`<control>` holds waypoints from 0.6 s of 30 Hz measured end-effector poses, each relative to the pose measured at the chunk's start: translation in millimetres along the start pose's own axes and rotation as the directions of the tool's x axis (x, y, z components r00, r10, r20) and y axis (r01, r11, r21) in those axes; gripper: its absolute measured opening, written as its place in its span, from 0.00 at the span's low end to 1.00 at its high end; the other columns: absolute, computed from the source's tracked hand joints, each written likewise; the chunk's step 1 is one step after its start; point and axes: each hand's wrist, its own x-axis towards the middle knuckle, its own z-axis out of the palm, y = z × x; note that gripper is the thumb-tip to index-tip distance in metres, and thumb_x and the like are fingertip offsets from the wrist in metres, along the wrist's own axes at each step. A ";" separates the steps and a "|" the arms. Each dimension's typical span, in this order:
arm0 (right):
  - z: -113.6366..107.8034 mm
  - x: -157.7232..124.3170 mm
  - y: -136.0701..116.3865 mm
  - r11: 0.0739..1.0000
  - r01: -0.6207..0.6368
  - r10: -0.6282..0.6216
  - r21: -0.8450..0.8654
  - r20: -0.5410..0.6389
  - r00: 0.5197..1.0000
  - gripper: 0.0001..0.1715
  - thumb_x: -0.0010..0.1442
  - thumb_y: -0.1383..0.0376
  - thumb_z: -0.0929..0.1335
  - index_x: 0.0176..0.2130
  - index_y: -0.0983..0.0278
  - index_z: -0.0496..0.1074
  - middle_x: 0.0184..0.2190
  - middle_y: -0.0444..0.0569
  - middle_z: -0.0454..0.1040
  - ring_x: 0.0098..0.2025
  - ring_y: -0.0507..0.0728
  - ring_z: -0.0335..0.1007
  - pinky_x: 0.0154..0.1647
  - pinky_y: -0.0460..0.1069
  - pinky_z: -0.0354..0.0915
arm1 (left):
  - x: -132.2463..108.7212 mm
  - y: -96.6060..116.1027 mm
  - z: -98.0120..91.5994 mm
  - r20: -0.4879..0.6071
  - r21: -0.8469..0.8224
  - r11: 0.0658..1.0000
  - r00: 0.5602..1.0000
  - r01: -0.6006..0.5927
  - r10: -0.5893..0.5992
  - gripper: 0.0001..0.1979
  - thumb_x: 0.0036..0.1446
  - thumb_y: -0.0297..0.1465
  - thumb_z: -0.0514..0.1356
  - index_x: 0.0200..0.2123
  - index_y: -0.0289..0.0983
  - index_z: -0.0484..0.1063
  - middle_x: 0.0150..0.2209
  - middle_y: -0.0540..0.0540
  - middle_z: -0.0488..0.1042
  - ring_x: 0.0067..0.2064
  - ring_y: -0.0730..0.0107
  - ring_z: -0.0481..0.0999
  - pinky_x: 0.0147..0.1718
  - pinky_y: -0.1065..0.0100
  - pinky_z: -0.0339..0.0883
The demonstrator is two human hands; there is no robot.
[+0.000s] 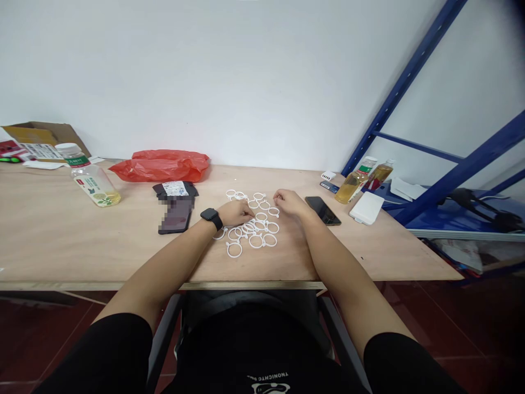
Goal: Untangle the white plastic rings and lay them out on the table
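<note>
Several white plastic rings lie spread on the wooden table in front of me. My left hand, with a black watch on its wrist, rests on the left side of the pile, fingers curled down and pinched on a ring. My right hand lies at the right edge of the pile, fingers bent and touching a ring near the top. What lies under either palm is hidden.
A dark phone and a small black pouch lie left of the rings, another phone and a white power bank on the right. A red plastic bag, bottles, a cardboard box and a blue metal rack surround the area.
</note>
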 end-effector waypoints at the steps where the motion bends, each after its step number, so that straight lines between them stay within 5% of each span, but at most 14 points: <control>1: 0.3 0.3 -0.2 1.000 0.001 -0.001 0.015 -0.012 1.000 0.11 0.57 0.70 0.65 0.37 0.63 0.77 0.31 0.47 0.79 0.33 0.54 0.70 0.37 0.46 0.62 | 0.0 -0.8 0.3 0.005 0.013 1.000 1.000 0.011 -0.011 0.13 0.55 0.31 0.58 0.39 0.42 0.83 0.35 0.45 0.76 0.36 0.67 0.75 0.39 0.69 0.67; 12: 0.9 -2.6 -4.9 0.999 -0.004 0.011 0.053 -0.137 0.991 0.13 0.55 0.67 0.66 0.41 0.64 0.76 0.34 0.48 0.77 0.34 0.54 0.69 0.38 0.47 0.63 | -2.7 4.2 -1.2 -0.061 0.061 0.997 0.997 0.041 -0.037 0.12 0.54 0.41 0.63 0.33 0.38 0.79 0.38 0.44 0.74 0.38 0.65 0.74 0.42 0.66 0.67; 18: 3.4 -2.2 -1.1 0.998 -0.002 0.011 0.063 -0.133 0.991 0.12 0.55 0.68 0.65 0.40 0.63 0.76 0.35 0.47 0.77 0.34 0.53 0.69 0.37 0.46 0.62 | -0.2 5.2 -1.8 0.033 0.073 0.996 0.998 0.050 -0.052 0.08 0.54 0.34 0.60 0.31 0.36 0.77 0.35 0.46 0.76 0.36 0.68 0.74 0.39 0.69 0.66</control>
